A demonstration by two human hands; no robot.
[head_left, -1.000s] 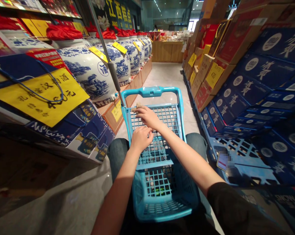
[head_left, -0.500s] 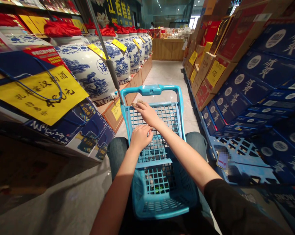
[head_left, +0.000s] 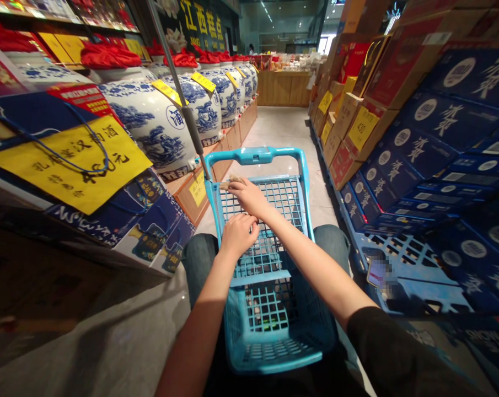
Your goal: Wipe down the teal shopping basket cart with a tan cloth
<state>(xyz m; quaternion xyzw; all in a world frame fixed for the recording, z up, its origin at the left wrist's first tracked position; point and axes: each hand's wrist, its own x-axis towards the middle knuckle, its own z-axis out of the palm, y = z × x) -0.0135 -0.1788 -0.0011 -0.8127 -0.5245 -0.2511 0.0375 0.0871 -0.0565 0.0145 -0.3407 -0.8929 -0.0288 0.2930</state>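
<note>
A blue plastic shopping basket [head_left: 261, 275] with lattice walls and a looped handle stands between my knees. My right hand [head_left: 251, 197] reaches across to its far left corner. Under those fingers is a crumpled tan cloth [head_left: 235, 182], pressed against the rim. Nearer to me, my left hand [head_left: 240, 234] has curled fingers over the lattice, just below my right wrist; the fingertips are partly hidden. A thin metal pole [head_left: 187, 113] with a grey sleeve rises beside the basket's far left corner. Small items low in the basket are too obscured to name.
Blue-and-white wine jars [head_left: 150, 124] with red cloth tops line the left. Closer stands a dark blue gift bag [head_left: 34, 110] with a yellow price sign [head_left: 73, 165]. Blue cartons [head_left: 398, 149] are stacked on a blue pallet [head_left: 414, 270] at right. A tiled aisle [head_left: 280, 124] runs ahead.
My right hand and the tan cloth have shifted slightly right and down along the basket's far rim. My left hand stays almost where it was. The view has tilted a little.
</note>
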